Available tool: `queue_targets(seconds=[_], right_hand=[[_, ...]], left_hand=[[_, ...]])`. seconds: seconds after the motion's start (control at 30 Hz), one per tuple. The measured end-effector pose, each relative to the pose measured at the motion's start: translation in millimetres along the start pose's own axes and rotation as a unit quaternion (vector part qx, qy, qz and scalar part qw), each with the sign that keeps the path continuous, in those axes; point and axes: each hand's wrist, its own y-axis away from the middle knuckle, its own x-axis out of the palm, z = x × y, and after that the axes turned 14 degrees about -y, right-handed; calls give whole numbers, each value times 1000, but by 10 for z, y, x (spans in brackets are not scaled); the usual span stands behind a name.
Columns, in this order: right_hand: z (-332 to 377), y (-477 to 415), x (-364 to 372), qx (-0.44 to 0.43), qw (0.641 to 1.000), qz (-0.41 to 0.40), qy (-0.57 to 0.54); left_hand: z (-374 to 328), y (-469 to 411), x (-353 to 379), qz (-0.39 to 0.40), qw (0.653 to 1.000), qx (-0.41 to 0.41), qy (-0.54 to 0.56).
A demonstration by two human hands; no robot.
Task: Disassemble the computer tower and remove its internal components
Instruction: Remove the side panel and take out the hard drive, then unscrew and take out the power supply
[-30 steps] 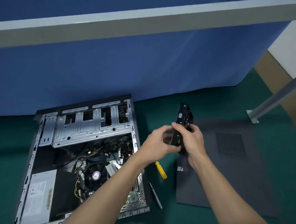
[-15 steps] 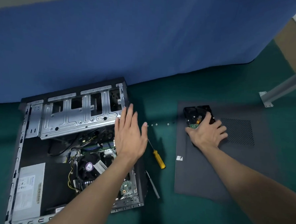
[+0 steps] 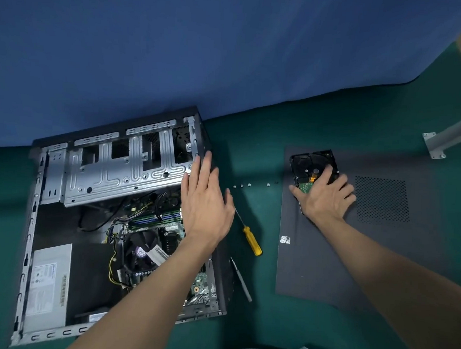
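two hands in view, what is each one doing?

the right hand [image 3: 325, 198] is down on the hard drive [image 3: 308, 165], fingers curled over its top and the thumb hooked on its left edge, so it grips the drive.

and where does the drive lie?

flat on the dark side panel [image 3: 380, 249], near the panel's far left corner, with a bit of green circuit board showing just beside the thumb. the panel lies on the green surface [image 3: 252, 148], to the right of the computer tower [image 3: 32, 217].

and the left hand?

the left hand [image 3: 206, 207] is spread flat, fingers straight and close together, holding nothing. it sits over the tower's right wall, beside the drive cage [image 3: 117, 176]. whether it touches the metal, i cannot tell. it is well apart from the drive.

anything between them?

a row of small screws [image 3: 242, 186] and a yellow-handled screwdriver [image 3: 252, 241], with a thin grey tool [image 3: 241, 279] nearer, just beside the tower.
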Motion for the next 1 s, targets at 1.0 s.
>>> queue_targets(seconds=[1.0], right_hand=[[638,1196,-9,-105,936,243,-232]], left_hand=[[315,1111,-254,-3,988,140,62]])
